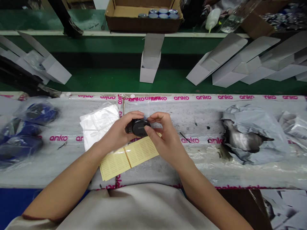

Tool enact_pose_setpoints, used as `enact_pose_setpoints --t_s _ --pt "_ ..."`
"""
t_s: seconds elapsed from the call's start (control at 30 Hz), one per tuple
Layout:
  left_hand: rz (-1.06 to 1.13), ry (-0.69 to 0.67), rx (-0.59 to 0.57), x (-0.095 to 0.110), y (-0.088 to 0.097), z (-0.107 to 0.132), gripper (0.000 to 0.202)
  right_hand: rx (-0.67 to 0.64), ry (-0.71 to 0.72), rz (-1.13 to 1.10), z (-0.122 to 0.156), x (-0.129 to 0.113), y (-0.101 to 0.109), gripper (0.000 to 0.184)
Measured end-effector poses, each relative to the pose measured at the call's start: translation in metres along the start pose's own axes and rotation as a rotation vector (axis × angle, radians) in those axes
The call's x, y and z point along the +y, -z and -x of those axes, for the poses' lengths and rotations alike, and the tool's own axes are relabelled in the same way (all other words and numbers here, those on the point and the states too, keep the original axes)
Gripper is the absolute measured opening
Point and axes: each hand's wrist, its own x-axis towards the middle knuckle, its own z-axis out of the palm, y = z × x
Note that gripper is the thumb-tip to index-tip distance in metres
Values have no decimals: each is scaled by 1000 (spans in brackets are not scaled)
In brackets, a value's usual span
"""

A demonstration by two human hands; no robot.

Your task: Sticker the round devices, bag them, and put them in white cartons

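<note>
Between both hands, above the bench, is a round black object (141,127) with a flat, cap-like face turned up toward me; its exact kind does not show. My left hand (124,126) is closed around its left side. The fingers of my right hand (164,134) are closed on its right edge, with the thumb on the face. Just below lies a yellow sheet of small labels (129,159), partly under my right hand. A stack of white plastic bags (97,124) rests beside my left wrist.
Blue items in clear bags (21,137) lie at the left. A torn grey plastic bag (259,137) sits on the right. Open white boxes stand on the green belt, one white box (150,68) straight ahead. On the shelf behind is a cardboard box (144,25) holding several cans.
</note>
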Motion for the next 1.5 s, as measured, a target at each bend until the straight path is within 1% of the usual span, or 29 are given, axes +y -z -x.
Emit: enact_pose_setpoints --t_s 0.07,0.17,0.27,0.33,0.4,0.47,0.5,0.53,0.57,0.6,0.63,0.67,0.7,0.77,0.87,0.93,1.0,1.03,1.1,1.13,1.17,1.2,1.23,1.27,1.33,1.37,1.4,1.43,1.5 --pt "2 2 -5 1 1 0 44 20 -3 45 -4 1 -3 25" --pt "-3 9 -13 1 2 1 44 35 0 123 -12 2 -6 16" --pt "-6 25 -1 -1 -1 0 47 -12 -41 8 -21 7 2 8" --pt "-12 48 -1 0 -3 -2 48 -29 -109 -112 -25 11 11 14" --pt "-63 94 -35 6 1 -4 54 -12 -138 -158 -26 14 18 19" --pt "-188 129 -69 21 14 -2 72 -32 -70 -97 -26 15 20 23" --pt "-267 125 -60 32 24 1 78 -74 -14 -32 -25 15 20 30" --pt "-351 113 -30 43 34 6 78 -124 41 47 -24 14 18 40" --pt "-433 109 12 54 45 13 68 -169 88 133 -23 14 16 51" --pt "-508 123 57 64 55 21 52 -196 125 213 -22 14 14 57" --pt "-573 161 89 71 62 30 36 -203 153 279 -22 14 11 59" --pt "-629 215 100 74 67 39 27 -193 177 323 -22 16 9 57" --pt "-671 268 97 74 69 47 25 -174 202 349 -22 17 6 54" --pt "-716 323 66 63 66 61 23 -118 255 375 -22 22 3 49" --pt "-719 296 42 38 57 69 10 -51 309 399 -22 29 -1 48" --pt "-668 284 51 30 56 70 15 -46 326 405 -20 31 -2 50" --pt "-586 288 68 31 60 69 18 -17 364 416 -18 29 -1 49" --pt "-546 301 79 35 62 69 20 28 404 428 -16 26 0 47" --pt "-486 327 130 43 65 69 22 158 535 441 -11 15 -1 38" --pt "-464 331 167 47 65 70 23 199 610 430 -7 9 -3 32" --pt "-442 325 199 50 64 70 23 198 668 404 -3 2 -6 25" --pt "-422 313 216 51 63 71 23 150 687 370 1 -5 -10 21" --pt "-402 300 220 52 61 71 22 61 660 333 5 -11 -15 18" --pt "-385 291 206 52 59 72 21 -48 596 299 8 -16 -20 20" --pt "-365 289 156 50 55 74 18 -239 414 259 12 -23 -32 35" --pt "-361 295 134 50 53 75 18 -300 336 251 12 -24 -37 46" --pt "-358 298 114 49 52 77 17 -340 281 244 12 -24 -42 52" --pt "-352 298 95 50 52 78 17 -363 244 232 11 -24 -45 53" --pt "-321 292 72 53 51 83 17 -376 209 185 9 -23 -50 40"
